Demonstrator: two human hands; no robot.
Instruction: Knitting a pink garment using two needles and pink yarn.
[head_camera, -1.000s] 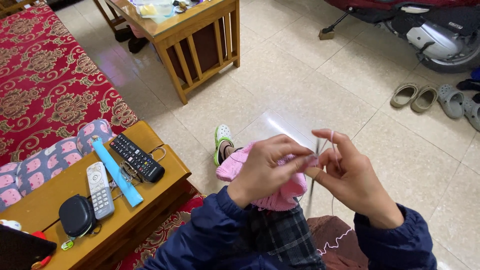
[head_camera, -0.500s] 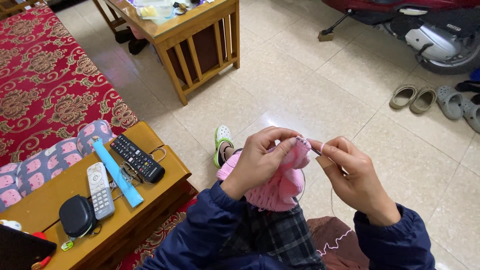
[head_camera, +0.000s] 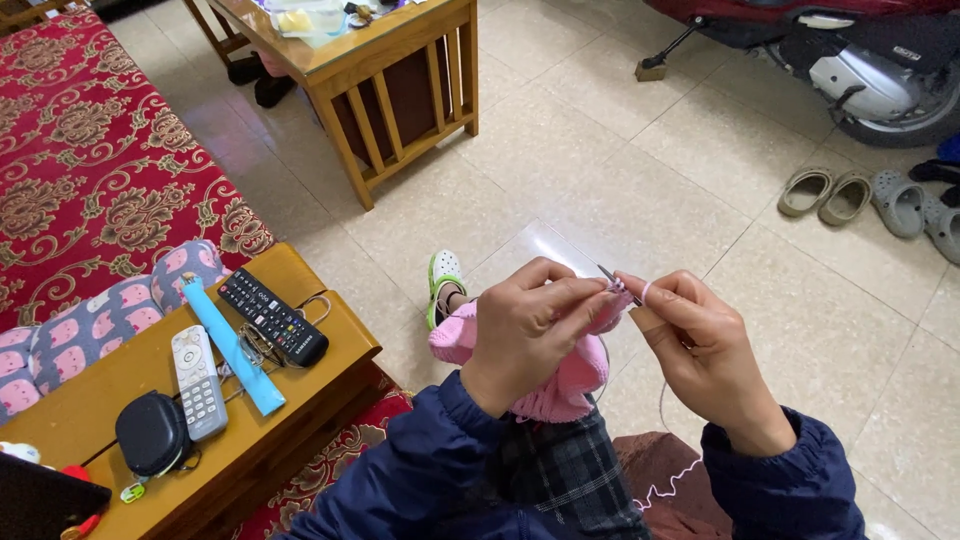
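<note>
A pink knitted piece (head_camera: 562, 385) hangs over my lap, bunched under my left hand (head_camera: 530, 330), which grips its top edge and one needle. My right hand (head_camera: 695, 345) sits just to the right, pinching the other thin metal needle (head_camera: 612, 277), whose tip pokes up between the two hands. Pink yarn (head_camera: 668, 484) loops around my right index finger and trails down past my wrist onto my lap. Both hands meet at the stitches, fingertips almost touching.
A wooden side table (head_camera: 300, 395) at my left carries a black remote (head_camera: 272, 316), a white remote (head_camera: 197, 380), a blue strip (head_camera: 232, 345) and a black pouch (head_camera: 152, 432). A red patterned sofa (head_camera: 90, 160), wooden coffee table (head_camera: 385, 70), scooter (head_camera: 860, 60) and slippers (head_camera: 825, 192) surround the tiled floor.
My right hand dropped from a raised, yarn-wrapping pose and closed in on the left hand. The needle swung from pointing down to pointing up-left between the hands.
</note>
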